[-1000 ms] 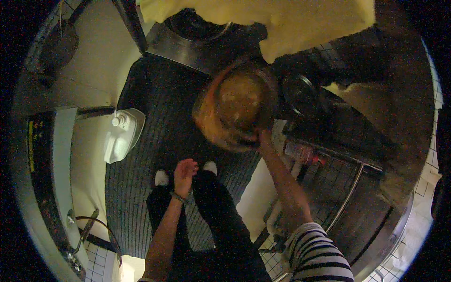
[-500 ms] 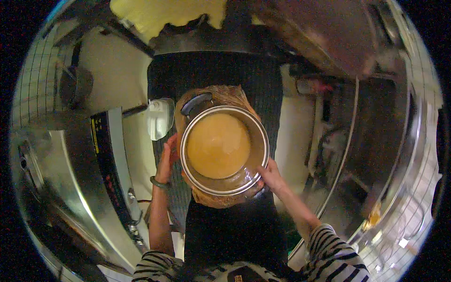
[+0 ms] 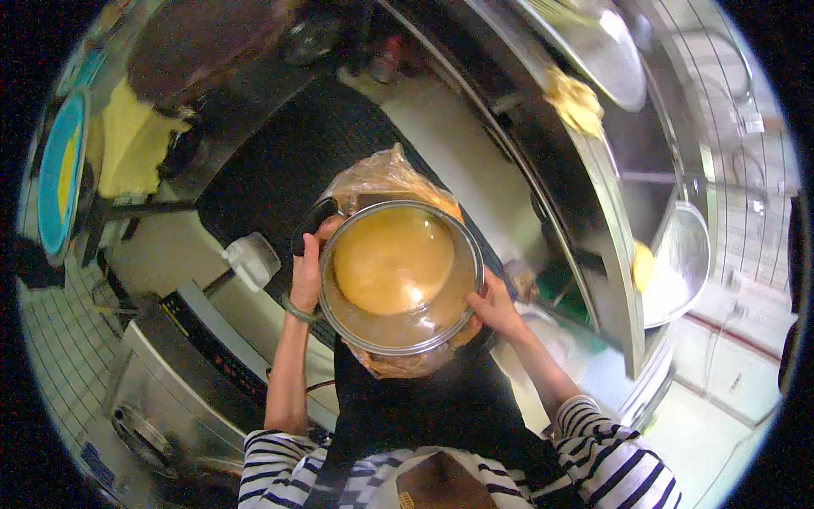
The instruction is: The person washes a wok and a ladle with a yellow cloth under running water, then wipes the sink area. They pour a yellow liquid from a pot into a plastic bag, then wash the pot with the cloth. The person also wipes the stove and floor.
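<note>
A round steel pot [image 3: 386,338] is held up in front of my body, its open top facing me. Inside it lies a smooth orange-yellow liquid [image 3: 390,263], gathered toward the far left side and catching a bright glint. My left hand [image 3: 307,271] grips the pot's left side, close to a black handle [image 3: 312,222]. On the lower right, my right hand [image 3: 496,307] has its thumb at the rim and the fingers mostly hidden under the pot. Crumpled clear-brown plastic [image 3: 397,174] shows beyond and below the pot.
A black ribbed mat [image 3: 271,157] covers the floor ahead. Beside it sits a whitish plastic container [image 3: 252,261]. At left stand a steel appliance [image 3: 191,373] and a blue basin [image 3: 61,178]. Along the right runs a steel counter edge [image 3: 623,280] with a yellow cloth [image 3: 577,103] and a mesh strainer [image 3: 682,263].
My view and body have turned to the right, so the mat and appliance sit slanted. The pot stays in both hands; my left hand now shows higher, nearer the black handle.
</note>
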Demonstrator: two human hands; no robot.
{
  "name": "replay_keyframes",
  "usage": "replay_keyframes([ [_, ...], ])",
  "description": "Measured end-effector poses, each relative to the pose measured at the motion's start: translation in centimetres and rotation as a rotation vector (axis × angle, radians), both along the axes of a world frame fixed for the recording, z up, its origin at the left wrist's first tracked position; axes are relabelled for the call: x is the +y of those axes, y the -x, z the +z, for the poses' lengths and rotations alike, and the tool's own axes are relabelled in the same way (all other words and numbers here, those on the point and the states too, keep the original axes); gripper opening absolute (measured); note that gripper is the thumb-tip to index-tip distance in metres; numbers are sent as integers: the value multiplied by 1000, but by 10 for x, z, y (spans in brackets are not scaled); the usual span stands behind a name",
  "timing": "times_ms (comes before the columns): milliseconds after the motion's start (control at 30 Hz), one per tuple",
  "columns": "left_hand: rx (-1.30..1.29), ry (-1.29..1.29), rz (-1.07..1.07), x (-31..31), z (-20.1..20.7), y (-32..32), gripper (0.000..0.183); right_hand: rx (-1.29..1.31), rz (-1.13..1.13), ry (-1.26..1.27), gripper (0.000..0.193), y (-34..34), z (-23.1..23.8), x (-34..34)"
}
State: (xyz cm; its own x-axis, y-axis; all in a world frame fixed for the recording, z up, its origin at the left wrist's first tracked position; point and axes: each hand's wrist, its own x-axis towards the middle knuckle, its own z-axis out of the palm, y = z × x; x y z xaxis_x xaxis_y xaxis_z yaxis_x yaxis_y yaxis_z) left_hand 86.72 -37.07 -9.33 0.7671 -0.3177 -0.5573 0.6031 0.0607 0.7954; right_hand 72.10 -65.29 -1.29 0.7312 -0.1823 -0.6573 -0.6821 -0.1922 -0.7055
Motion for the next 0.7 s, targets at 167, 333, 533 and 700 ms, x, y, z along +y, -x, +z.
replay_keyframes([
  [167, -169, 160, -27, 41, 24, 69, 57, -55, -335, -285, 48, 101, 38, 69],
  [333, 50, 171, -113, 95, 40, 85, 50, -400, -590, 111, 31, 169, 39, 171],
  [533, 120, -78, -408, 111, 30, 47, 44, -307, -1147, 314, 28, 174, -4, 258],
  [700, 71, 230, -560, 139, 12, 2, 40, -220, -1461, 335, 24, 136, -10, 332],
])
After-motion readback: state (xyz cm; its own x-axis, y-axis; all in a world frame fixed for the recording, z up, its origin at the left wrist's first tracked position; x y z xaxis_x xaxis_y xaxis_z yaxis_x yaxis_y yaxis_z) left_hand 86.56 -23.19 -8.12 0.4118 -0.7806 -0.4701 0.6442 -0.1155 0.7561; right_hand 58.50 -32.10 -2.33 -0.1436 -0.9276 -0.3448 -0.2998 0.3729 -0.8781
